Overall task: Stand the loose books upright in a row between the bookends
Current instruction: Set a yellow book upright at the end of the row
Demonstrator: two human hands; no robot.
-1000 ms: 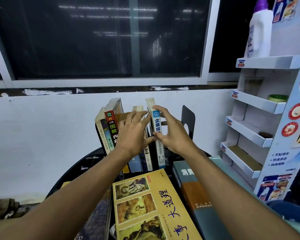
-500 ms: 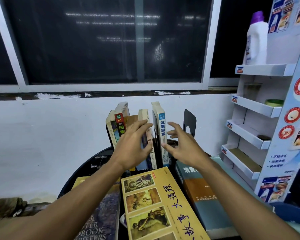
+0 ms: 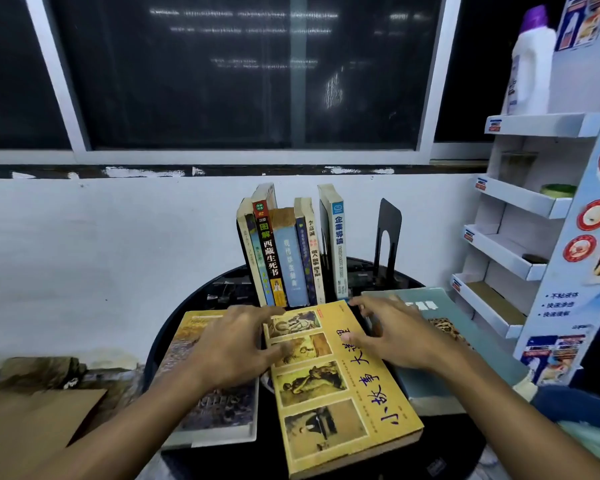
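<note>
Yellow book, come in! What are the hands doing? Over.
Left hand, right hand open at edges of yellow book. Book lies flat. Gap by black bookend free.

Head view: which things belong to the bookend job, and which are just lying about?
Job: upright row of books, black bookend, yellow book, grey-green book, painted-cover book.
Lying about: white bottle, display shelf, cardboard sheet.

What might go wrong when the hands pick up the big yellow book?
The standing books lean, and there is a gap before the black bookend, so a bump while slotting in the yellow book might topple them. The left hand and right hand lie open over the book's far end only; lifted from there, it may sag or slip.
</note>
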